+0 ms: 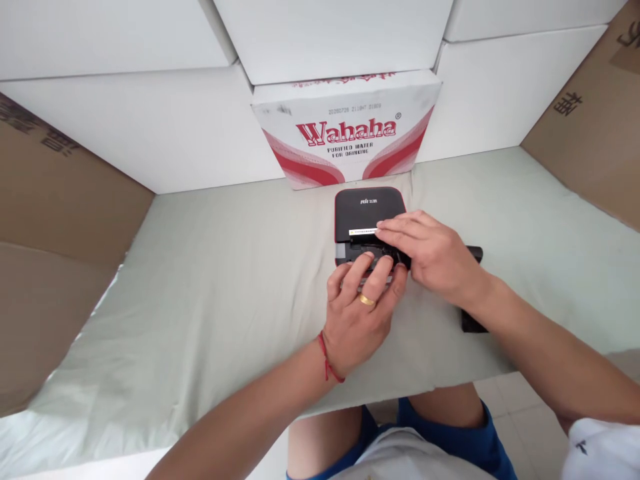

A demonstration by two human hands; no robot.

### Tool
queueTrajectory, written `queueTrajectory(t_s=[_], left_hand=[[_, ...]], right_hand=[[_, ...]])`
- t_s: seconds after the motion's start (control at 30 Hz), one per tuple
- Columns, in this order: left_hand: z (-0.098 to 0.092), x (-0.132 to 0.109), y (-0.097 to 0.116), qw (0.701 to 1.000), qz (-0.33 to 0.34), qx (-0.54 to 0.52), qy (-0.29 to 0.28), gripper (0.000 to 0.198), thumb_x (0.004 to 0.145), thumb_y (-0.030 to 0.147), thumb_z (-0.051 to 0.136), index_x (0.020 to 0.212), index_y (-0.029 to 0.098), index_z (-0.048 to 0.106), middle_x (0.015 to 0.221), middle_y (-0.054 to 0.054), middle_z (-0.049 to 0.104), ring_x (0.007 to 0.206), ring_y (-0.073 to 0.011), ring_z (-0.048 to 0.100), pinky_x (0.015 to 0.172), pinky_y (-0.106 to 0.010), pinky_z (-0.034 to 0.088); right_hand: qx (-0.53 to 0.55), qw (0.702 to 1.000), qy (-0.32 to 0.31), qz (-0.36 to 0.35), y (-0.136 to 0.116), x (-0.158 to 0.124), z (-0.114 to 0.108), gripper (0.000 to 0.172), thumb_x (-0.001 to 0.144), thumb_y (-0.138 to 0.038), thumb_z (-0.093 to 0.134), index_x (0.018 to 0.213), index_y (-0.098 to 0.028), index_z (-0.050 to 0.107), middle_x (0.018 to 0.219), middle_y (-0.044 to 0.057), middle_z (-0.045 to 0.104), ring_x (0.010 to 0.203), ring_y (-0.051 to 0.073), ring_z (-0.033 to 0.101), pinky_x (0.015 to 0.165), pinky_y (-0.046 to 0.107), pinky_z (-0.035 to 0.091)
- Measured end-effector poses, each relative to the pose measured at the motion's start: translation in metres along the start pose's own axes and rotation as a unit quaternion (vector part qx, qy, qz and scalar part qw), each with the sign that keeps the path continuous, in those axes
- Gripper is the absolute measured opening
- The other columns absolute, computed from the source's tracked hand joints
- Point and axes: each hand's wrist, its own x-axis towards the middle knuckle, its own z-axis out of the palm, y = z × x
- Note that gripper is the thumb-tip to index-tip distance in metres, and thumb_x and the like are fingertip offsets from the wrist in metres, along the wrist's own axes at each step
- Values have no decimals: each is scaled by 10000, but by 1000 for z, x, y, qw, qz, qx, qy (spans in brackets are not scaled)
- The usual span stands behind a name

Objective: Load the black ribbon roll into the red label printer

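A flat black device with rounded corners and a red edge, like a small receipt printer (369, 208), lies on the cloth. White lettering is on its top, and its near part shows an uncovered recess. My left hand (363, 303), wearing a gold ring, bends its fingers over the near edge, fingertips at the recess. From the right, my right hand (433, 257) closes on the device's side, its fingertips pressed together at the end of a white label strip (363, 232). What lies under the right palm is hidden.
Black items (473, 323) lie partly hidden behind my right forearm. A Wahaha water carton (350, 137) stands just beyond the device. White boxes (210, 133) form a wall at the back, with brown cardboard (65, 220) at both sides. Pale green cloth (225, 267) covers the table.
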Motion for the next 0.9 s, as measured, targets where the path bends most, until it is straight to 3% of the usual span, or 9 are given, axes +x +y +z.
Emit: queueTrajectory(t_s=[0.23,0.43,0.57,0.67,0.73,0.8,0.9], left_hand=[[4,-2,-6,1000,27,9,3,617,1013,117,586,1590,336,595,1316,-89,823,1231,-313,744,1049,-468,455],[5,-4,-8,1000,17,-8,-6,647,1001,117,620,1602,354,577,1326,-91,813,1243,-312,735,1070,-474,411],[5,-2,-8,999,35,-14,29,659,967,102,641,1589,309,581,1281,-97,798,1200,-309,715,1025,-470,427],[-1,1,-12,995,24,-77,66,615,965,117,630,1534,345,600,1224,-71,751,1157,-300,696,1004,-473,499],[-7,5,-21,989,-24,-90,116,498,977,150,630,1431,353,649,1188,-61,711,1132,-292,679,1018,-481,538],[-11,10,-35,976,-118,-88,161,343,994,209,636,1315,316,687,1191,-71,694,1172,-297,657,1066,-504,535],[-9,17,-64,927,-285,-195,146,319,963,294,664,1281,313,676,1320,-61,669,1332,-302,615,1160,-509,489]], right_hand=[[-56,998,-1,35,-17,-2,8,393,1034,-67,549,1313,-200,791,1341,114,816,1170,294,706,923,446,666],[-55,997,-32,48,-13,-1,7,391,1006,-52,555,1256,-229,799,1305,84,820,1106,277,700,778,403,645],[-6,998,49,24,-14,-9,12,413,1037,-49,527,1289,-227,803,1269,83,832,1115,276,717,918,461,695],[20,998,63,6,-24,-18,14,464,1088,-83,488,1378,-280,793,1303,62,827,1198,279,732,1021,490,702],[24,998,56,-21,-34,-25,15,472,1094,-94,516,1431,-294,778,1352,63,820,1256,277,740,1055,478,705],[21,997,62,-52,-44,-31,19,476,1073,-72,563,1474,-244,751,1375,96,817,1285,273,745,1071,455,703],[6,994,89,-62,-52,-36,27,483,1053,-35,560,1487,-171,723,1341,138,824,1271,267,749,1069,451,696]])
